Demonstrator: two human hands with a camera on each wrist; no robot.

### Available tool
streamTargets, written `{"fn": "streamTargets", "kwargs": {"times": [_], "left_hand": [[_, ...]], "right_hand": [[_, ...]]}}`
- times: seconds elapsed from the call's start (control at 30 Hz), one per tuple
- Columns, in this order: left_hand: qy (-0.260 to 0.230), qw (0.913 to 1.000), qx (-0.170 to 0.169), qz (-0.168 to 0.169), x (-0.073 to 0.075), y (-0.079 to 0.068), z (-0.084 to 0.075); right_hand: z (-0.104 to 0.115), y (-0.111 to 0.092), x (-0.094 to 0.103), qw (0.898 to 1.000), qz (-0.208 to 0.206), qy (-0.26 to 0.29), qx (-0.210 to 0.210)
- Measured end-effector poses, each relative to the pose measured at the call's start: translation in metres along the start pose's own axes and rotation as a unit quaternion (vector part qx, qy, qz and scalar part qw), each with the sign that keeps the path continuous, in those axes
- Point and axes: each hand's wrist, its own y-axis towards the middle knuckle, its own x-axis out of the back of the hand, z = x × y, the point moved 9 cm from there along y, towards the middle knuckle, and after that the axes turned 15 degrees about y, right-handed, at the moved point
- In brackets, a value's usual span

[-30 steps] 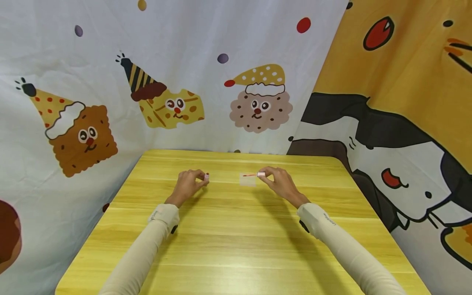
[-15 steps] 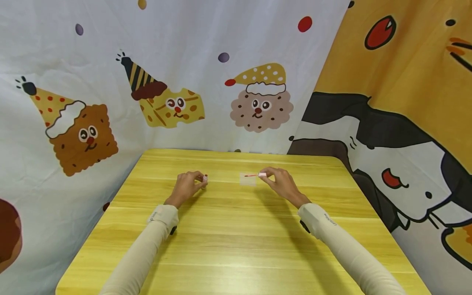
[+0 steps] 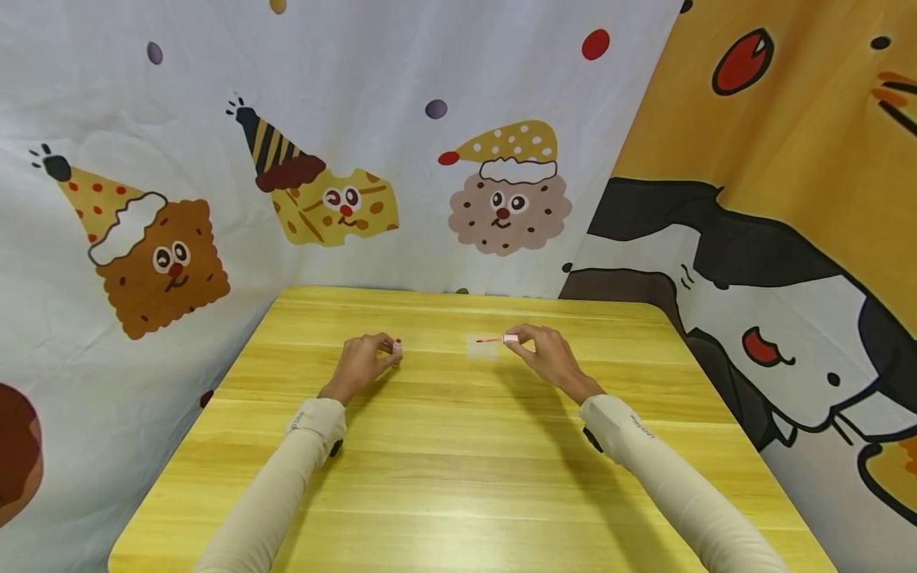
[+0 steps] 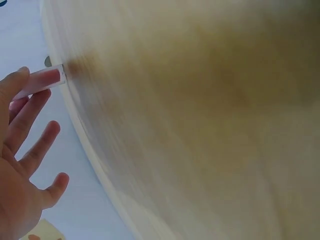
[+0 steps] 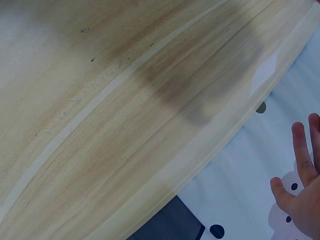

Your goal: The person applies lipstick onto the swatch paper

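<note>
On the left, my left hand (image 3: 363, 366) pinches a small lip gloss tube (image 4: 45, 79) between thumb and fingertips; the tube is clear, with red gloss inside, and its base is at the tabletop. The hand's other fingers spread apart in the left wrist view. My right hand (image 3: 548, 356) pinches the pale pink cap (image 3: 510, 339) of the lip gloss wand. From the cap a thin red applicator (image 3: 490, 341) points left, over a whitish square sheet (image 3: 482, 348) lying on the table. The right wrist view catches only part of the right hand (image 5: 305, 185); the wand is out of it.
Both hands are over the far half of a yellow wood-grain table (image 3: 444, 461) with rounded corners. Behind its far edge hangs a white cloth (image 3: 401, 72) printed with cartoon snacks, and a patterned orange cloth (image 3: 809, 159) hangs on the right.
My left hand with the tube has shifted very slightly left. The wand in my right hand has slid a little to the right over the sheet. Both grips stay the same.
</note>
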Motion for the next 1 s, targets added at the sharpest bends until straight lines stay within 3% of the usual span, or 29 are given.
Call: {"fn": "streamTargets", "kwargs": {"times": [0.67,0.83,1.0], "left_hand": [[0.0,0.9996,0.019,0.023,-0.013,0.001,0.011],[-0.016,0.9992,0.019,0.032,-0.011,0.003,0.01],[0.0,0.9988,0.024,0.043,-0.003,0.002,0.011]], "right_hand": [[0.002,-0.003,0.002,1.0,0.002,-0.005,0.004],[0.002,-0.001,0.006,1.0,-0.008,0.001,0.008],[-0.005,0.0,0.002,1.0,0.006,0.001,-0.005]]}}
